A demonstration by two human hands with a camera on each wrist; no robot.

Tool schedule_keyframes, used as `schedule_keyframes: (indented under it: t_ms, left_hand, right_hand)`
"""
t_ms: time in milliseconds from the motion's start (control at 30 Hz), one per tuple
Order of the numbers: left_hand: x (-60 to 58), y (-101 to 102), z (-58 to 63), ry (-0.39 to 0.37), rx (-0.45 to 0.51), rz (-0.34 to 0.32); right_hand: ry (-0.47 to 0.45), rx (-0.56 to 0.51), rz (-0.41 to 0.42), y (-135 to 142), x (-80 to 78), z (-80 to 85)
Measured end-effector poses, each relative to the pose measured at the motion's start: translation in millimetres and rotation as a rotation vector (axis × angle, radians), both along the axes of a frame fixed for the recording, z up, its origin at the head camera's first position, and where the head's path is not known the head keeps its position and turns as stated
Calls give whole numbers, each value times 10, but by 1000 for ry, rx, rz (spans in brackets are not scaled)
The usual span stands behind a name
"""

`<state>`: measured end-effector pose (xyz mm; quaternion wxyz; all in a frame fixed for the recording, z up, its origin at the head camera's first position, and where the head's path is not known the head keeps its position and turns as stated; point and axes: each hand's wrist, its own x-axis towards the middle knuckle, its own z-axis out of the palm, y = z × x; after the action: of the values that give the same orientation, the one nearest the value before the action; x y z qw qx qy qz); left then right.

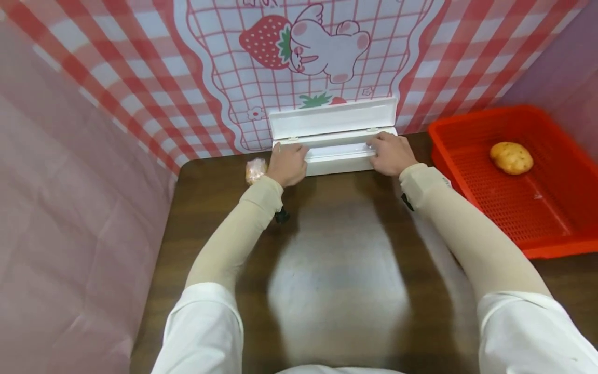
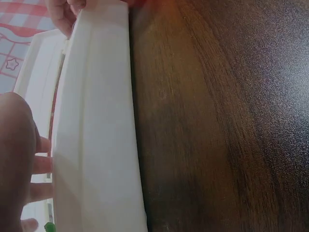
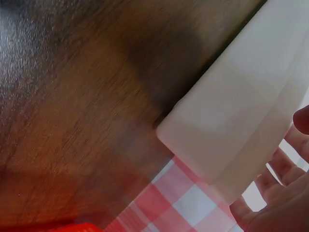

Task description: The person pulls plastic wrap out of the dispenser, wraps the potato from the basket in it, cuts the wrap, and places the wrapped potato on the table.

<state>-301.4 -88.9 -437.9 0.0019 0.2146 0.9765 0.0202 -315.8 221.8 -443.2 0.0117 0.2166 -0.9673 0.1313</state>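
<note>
A long, narrow white box [image 1: 338,165] lies along the back edge of the table, its hinged lid [image 1: 333,118] raised against the cloth behind. My left hand [image 1: 288,165] is over the box's left part, its fingers reaching across the front rim into the opening. At the other end, my right hand [image 1: 391,153] likewise reaches in. Spread fingers [image 2: 41,165] show beyond the front wall in the left wrist view; fingers [image 3: 270,187] with gaps between them appear at the rim in the right wrist view. A pale strip [image 1: 336,149] runs inside the box between both hands; the fingertips are partly hidden.
A small clear-wrapped item [image 1: 255,170] sits just left of my left hand. To the right stands a red plastic basket [image 1: 509,218] holding a potato [image 1: 511,158]. A checked cloth [image 1: 154,78] hangs behind the brown wooden table [image 1: 336,291].
</note>
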Motion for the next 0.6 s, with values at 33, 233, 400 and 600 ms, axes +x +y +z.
schedule_keyframes:
  t_ms: [33, 233, 400, 600]
  left_hand:
    - [-3, 4, -9, -19, -10, 1]
    - [-10, 18, -4, -45, 20, 11]
    - [-56, 25, 14, 10, 35, -6]
    - [-101, 17, 53, -5, 41, 0]
  right_hand:
    - [3, 5, 3, 2, -11, -6]
    - [13, 4, -1, 28, -74, -8]
    - [3, -18, -11, 57, -112, 31]
    - [-36, -67, -22, 79, -139, 11]
